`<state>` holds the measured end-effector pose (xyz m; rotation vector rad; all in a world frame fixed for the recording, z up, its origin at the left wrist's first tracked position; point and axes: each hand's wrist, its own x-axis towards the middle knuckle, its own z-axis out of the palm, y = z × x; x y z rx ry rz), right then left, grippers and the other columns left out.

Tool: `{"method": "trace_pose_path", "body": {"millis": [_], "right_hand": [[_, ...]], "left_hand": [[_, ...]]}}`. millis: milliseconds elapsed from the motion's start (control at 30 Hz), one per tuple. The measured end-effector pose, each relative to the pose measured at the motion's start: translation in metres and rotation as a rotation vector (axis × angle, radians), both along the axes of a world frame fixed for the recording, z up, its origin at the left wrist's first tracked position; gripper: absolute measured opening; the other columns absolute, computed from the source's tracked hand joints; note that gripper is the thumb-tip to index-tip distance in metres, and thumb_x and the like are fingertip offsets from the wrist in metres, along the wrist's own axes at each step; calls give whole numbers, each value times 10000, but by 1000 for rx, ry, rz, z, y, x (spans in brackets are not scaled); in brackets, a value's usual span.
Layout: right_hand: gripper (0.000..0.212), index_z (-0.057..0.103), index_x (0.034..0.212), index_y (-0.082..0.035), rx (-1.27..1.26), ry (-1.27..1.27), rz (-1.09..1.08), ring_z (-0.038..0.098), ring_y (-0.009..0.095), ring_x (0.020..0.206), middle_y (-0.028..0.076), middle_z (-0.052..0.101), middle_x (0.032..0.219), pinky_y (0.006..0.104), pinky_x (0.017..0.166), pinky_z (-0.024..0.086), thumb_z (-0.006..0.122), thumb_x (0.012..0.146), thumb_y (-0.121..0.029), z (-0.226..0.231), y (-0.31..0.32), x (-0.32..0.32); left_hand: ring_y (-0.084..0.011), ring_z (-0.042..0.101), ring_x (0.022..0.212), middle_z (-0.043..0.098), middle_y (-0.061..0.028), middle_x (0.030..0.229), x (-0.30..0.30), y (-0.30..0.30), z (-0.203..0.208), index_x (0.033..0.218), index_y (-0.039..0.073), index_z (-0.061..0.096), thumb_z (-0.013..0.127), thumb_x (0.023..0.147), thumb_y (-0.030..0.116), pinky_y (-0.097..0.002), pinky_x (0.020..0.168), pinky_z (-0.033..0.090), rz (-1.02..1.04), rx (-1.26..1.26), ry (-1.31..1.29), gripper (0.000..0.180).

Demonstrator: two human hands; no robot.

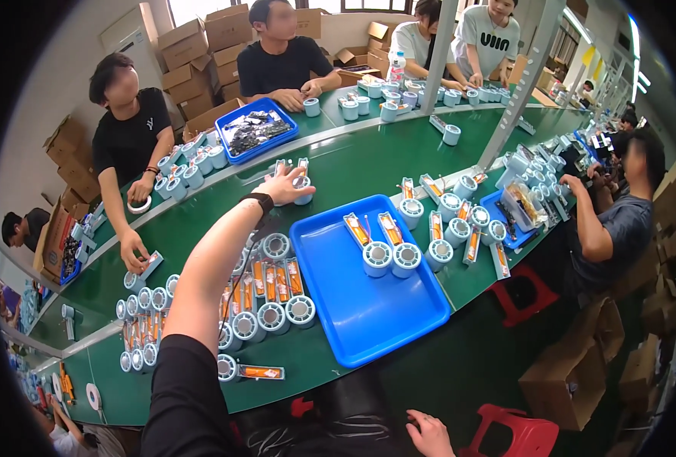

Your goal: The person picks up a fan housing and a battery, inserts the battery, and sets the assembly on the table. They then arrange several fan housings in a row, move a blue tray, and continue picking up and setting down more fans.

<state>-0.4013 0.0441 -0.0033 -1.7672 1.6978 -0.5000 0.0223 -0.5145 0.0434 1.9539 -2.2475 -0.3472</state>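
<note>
L arm (208, 297) stretched fwd from near L to far side, elbow approx straight; L hand (283, 187) palm down, fingers spread, grip unclear. R hand (429, 436) near, R of ctr, back up, fingers loosely extended twd L.

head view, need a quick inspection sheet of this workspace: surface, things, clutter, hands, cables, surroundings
Surface: green worktop, with metal rails along it.
Things: large blue tray holding two pale blue units with orange inserts; more units grouped on both sides.
Clutter: white ring-shaped roll; smaller blue tray heaped with dark parts.
Hands: left hand over a unit beyond the large tray; right hand below the table edge, nothing seen in it.
Cables: thin dark cord beside the left forearm.
Surroundings: co-workers, cardboard boxes, red stools.
</note>
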Motion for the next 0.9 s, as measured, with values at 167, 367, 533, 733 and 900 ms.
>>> {"method": "trace_pose_path", "body": {"millis": [167, 367, 533, 733, 900], "right_hand": [[347, 631, 1291, -75, -5, -17, 19, 660, 409, 1043, 204, 703, 1136, 461, 902, 542, 638, 952, -151, -4, 0, 7], [379, 615, 1318, -92, 54, -24, -75, 659, 410, 1050, 206, 700, 1135, 462, 903, 543, 652, 946, -151, 0, 18, 4], [391, 609, 1328, -90, 45, -24, -123, 658, 413, 1055, 207, 700, 1137, 462, 905, 542, 655, 944, -152, -5, 28, -9], [413, 596, 1356, -89, 87, -2, -113, 672, 409, 1038, 219, 704, 1123, 458, 886, 545, 654, 955, -165, -9, 20, -14], [446, 606, 1296, -23, 166, -42, -155, 705, 317, 883, 172, 728, 1044, 414, 849, 544, 682, 859, -69, -34, 14, -16]], "left_hand": [[-567, 337, 1413, 327, -205, 1597, -35, 13, 3, 1557, 277, 378, 700, 789, 658, -665, 1087, 400, 185, 6, -79, 916], [-546, 387, 1376, 395, -170, 1546, -29, 10, 6, 1506, 255, 470, 728, 778, 615, -633, 1084, 420, 104, 20, -84, 852], [-472, 499, 1267, 505, -195, 1367, -10, 11, 4, 1406, 214, 584, 737, 787, 567, -560, 1024, 476, -49, 13, 20, 729], [-412, 572, 1111, 562, -256, 1186, 73, 1, 14, 1316, 106, 633, 742, 818, 517, -481, 982, 490, -200, -161, 134, 654], [-333, 567, 1057, 545, -203, 1157, 99, 92, 129, 1291, 64, 627, 768, 836, 390, -445, 948, 487, -280, -312, 121, 577]]}}
